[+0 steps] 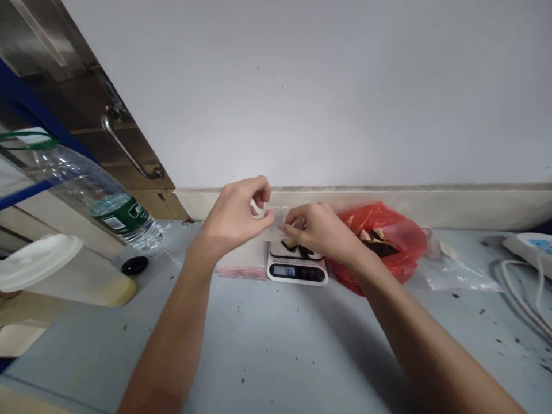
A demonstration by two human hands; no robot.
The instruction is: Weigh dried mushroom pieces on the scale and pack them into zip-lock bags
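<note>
My left hand (237,213) is closed at the thumb on the pink-edged rim of a small clear plastic bag (278,209), left of and above the scale. Over the back of a white digital scale (276,275) is my right hand (317,227), its fingers pinched together; what they hold is mostly hidden. Dark dried pieces with a yellowish side (290,244) lie on the scale's plate, and its display reads about 106, the decimal point unclear. A stack of clear bags with pink edges (241,271) lies left of the scale.
A red plastic bag (388,221) with dried pieces stands behind my right forearm. Farther right are a clear bag (459,273) and a white cable (517,293). On the left are a water bottle (125,215), a lidded tub (64,276) and a black round object (134,265).
</note>
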